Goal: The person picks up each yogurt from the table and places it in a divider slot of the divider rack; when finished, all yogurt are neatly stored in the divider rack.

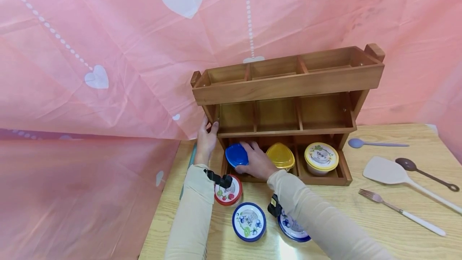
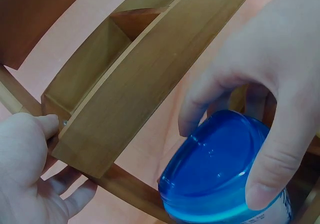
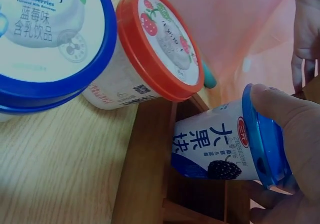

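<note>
My right hand (image 1: 258, 161) grips a yogurt cup (image 1: 236, 155) with a blue domed lid, thumb on one side and fingers on the other. The cup is at the left compartment of the bottom tier of a wooden three-tier rack (image 1: 288, 87). In the right wrist view the cup's white wall (image 3: 207, 141), printed with a blackberry, leans over that compartment. My left hand (image 1: 206, 141) holds the rack's left side; in the left wrist view its thumb and fingers lie around the wooden side piece.
A yellow-lidded tub (image 1: 280, 155) and a round tub with a yellow rim (image 1: 321, 157) stand in the bottom tier. In front are a red-rimmed tub (image 1: 228, 190) and blue-rimmed tubs (image 1: 249, 222). Right lie a spatula (image 1: 385, 170), fork (image 1: 400, 208) and spoons (image 1: 406, 164).
</note>
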The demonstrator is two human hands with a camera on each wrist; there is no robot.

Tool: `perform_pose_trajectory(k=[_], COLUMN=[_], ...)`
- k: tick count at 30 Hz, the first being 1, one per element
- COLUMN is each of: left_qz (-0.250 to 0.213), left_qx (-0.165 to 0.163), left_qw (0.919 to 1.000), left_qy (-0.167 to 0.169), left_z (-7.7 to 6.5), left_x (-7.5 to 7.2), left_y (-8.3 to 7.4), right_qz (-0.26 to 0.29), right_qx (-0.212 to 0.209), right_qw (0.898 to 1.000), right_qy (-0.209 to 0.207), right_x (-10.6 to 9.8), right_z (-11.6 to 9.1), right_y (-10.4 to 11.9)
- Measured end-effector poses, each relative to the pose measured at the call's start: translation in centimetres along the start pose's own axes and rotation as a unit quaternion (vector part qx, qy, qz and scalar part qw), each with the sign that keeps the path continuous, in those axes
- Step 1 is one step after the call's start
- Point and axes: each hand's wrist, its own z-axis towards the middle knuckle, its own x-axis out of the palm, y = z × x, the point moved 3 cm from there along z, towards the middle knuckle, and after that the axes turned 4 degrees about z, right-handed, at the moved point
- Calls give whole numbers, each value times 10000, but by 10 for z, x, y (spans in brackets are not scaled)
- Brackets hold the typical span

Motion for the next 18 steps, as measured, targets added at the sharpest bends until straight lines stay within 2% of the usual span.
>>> perform_pose_trajectory(k=[8, 14, 18], left_qz=[-76, -86, -91], left_qx=[37, 75, 80], left_qw=[10000, 9999, 9999], left_qy=[-15, -35, -28], left_z=[0, 1, 2], left_x=[0, 1, 1], left_y=[0, 2, 1], right_qz=[-282, -739, -660], right_qx=[-20, -12, -17], right_qw=[9996, 9972, 9977], right_qy=[-9, 108, 144], right_x=[10, 16, 18], right_z=[0, -1, 2], right_y=[-3, -7, -6])
